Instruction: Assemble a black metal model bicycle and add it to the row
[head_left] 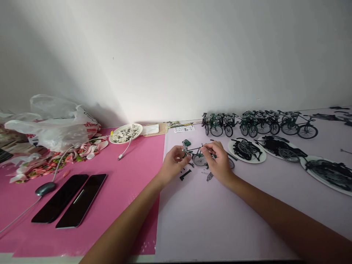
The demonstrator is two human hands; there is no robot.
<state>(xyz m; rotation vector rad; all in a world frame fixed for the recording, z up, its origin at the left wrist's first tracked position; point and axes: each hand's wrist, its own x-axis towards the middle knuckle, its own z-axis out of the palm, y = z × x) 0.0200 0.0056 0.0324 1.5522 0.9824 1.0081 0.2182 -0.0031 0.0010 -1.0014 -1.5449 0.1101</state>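
My left hand (173, 161) and my right hand (218, 159) both pinch a small, partly built green model bicycle (198, 156) just above the pale table (209, 216). The left fingers close on its front end near the handlebar. The right fingers grip its frame at the rear, over one wheel. Small loose black parts (185, 174) lie on the table under my hands.
A row of finished model bicycles (258, 124) stands by the wall. Three white plates of black bicycle parts (247, 149) lie to the right. On the pink mat (123, 190) are two phones (70, 200), a mouse (45, 188), a bowl of small pieces (125, 132) and a plastic bag (55, 124).
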